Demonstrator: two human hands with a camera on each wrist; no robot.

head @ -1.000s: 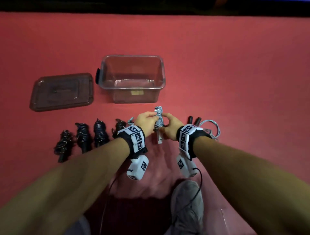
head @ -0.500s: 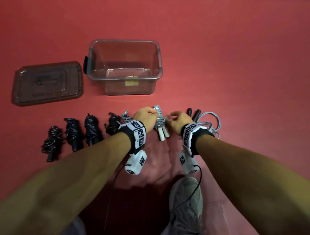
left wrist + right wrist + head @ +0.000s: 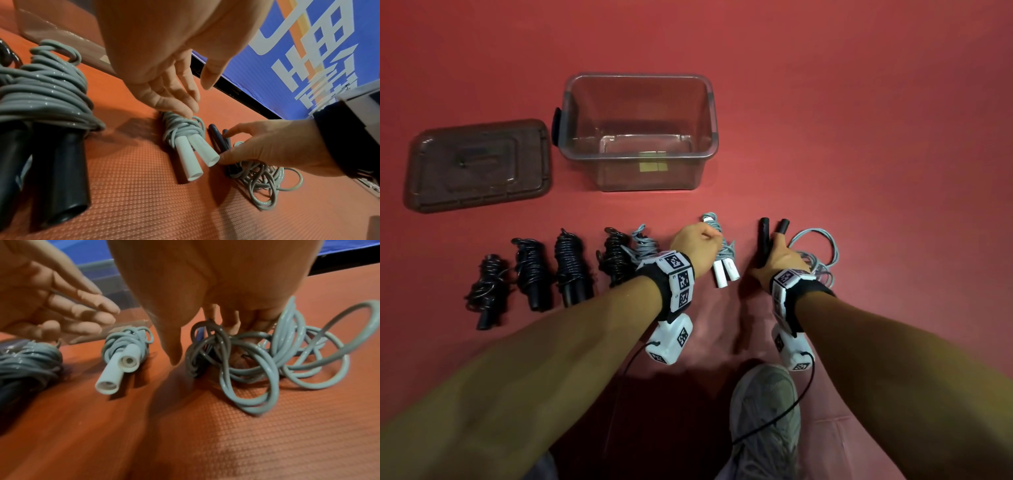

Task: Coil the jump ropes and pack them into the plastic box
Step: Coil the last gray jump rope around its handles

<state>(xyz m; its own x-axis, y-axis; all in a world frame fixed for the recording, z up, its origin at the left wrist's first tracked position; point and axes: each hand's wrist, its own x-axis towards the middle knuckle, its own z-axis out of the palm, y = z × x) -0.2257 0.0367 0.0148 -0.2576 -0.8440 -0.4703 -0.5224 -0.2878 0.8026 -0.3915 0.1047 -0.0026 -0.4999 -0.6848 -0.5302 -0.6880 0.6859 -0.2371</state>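
R hand (image 3: 779, 262) now off the white-handled coiled rope (image 3: 720, 255), fingers curling on loose grey rope (image 3: 816, 251) w/ dark handles, L hand (image 3: 164, 78) fingers relaxed, tips grazing coil, plastic box (image 3: 709, 113) ahead, lid (image 3: 477, 164) to L.

Black wristbands (image 3: 654, 284), white tagged camera pods (image 3: 671, 342), grey shoe (image 3: 767, 421).

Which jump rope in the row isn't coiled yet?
The grey rope with dark handles at the row's right end, under the right hand. Its cord sprawls in loose loops on the red mat; every other rope, including the white-handled grey one, is wound tight around its handles.
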